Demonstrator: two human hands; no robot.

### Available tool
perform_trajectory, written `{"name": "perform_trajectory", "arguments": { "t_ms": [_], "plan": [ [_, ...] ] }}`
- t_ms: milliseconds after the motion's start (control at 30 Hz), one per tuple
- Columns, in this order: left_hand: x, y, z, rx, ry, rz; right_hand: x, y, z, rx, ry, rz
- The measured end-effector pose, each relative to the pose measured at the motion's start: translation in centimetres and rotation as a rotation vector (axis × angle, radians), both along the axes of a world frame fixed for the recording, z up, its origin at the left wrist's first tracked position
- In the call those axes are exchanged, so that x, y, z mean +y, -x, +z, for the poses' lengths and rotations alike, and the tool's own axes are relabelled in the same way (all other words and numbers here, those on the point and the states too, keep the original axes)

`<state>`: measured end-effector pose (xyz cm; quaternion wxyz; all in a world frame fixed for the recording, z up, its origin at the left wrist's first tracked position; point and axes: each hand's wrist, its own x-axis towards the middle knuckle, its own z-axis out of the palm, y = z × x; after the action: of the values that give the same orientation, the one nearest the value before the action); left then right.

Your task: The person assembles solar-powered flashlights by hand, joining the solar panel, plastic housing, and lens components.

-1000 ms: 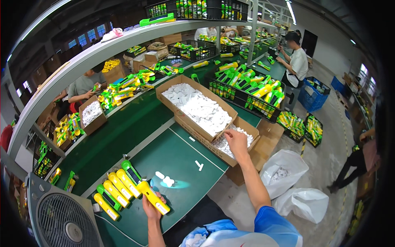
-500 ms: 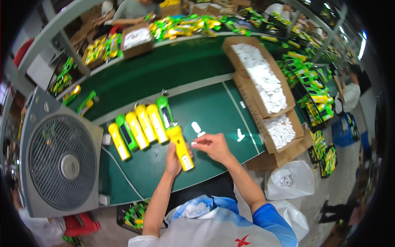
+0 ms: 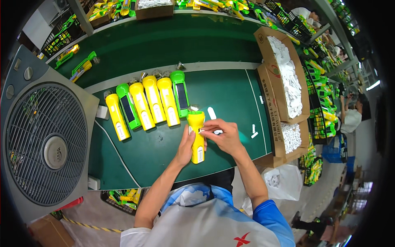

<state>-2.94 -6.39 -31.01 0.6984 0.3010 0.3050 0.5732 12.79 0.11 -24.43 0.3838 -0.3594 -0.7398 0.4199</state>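
Note:
My left hand is wrapped round a yellow flashlight housing, its wide head pointing away from me. A small white piece is pinched between the fingertips of my right hand, against the dark slot in the housing's upper face. Beyond and to the left lies a row of several flashlight housings: yellow ones and green ones with dark panels. Loose white parts rest just past my right hand, partly hidden by it. Further right are small white pieces.
A large grey fan stands at the left, with a white cable nearby. Cardboard boxes of white parts line the table's right end. Past them are black crates of housings and a white bag on the floor.
My right hand has come left to the housing, bringing the white piece to its slot. The housing now lies straighter, less tilted. The whole view has shifted too.

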Motion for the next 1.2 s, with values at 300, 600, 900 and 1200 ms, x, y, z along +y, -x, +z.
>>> {"name": "perform_trajectory", "arguments": {
  "t_ms": [300,600,900,1200],
  "plan": [
    [0.2,-0.1,0.4,0.021,-0.057,-0.033,0.8,-0.3,2.4,-0.117,0.118,0.021],
    [0.2,-0.2,0.6,0.025,0.005,-0.039,3.3,-0.7,3.2,-0.218,0.286,0.208],
    [0.3,-0.2,0.3,0.050,0.033,-0.047,2.9,-0.3,1.9,-0.209,0.288,0.072],
    [0.1,-0.5,0.6,0.073,-0.032,0.019,2.9,-1.0,1.4,0.013,0.525,0.120]
  ]
}}
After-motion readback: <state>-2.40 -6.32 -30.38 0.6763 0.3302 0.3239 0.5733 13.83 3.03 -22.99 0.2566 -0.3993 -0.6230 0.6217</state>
